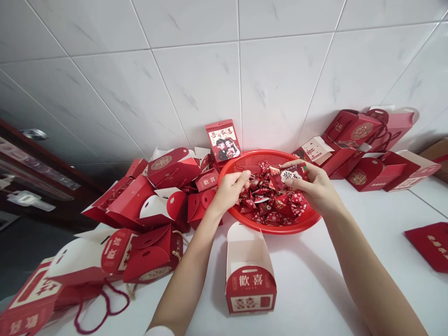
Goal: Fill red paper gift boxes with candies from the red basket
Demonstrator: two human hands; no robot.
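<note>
A red plastic basket [276, 228] holds many small red wrapped candies [273, 217]. Over its right part, my right hand [317, 184] pinches a red candy packet [292, 176] with white lettering. My left hand [233, 186] is over the basket's left edge, its fingers closed together; whatever they may hold is hidden. In front of the basket stands an open red and white gift box [250, 289], its inside facing up and no candy visible in it.
Red gift boxes [150, 200] crowd the left side, some with cord handles. More boxes [364, 154] stand at the back right. A small box with a cartoon couple [224, 142] leans near the tiled wall [196, 84]. A red packet [430, 245] lies far right.
</note>
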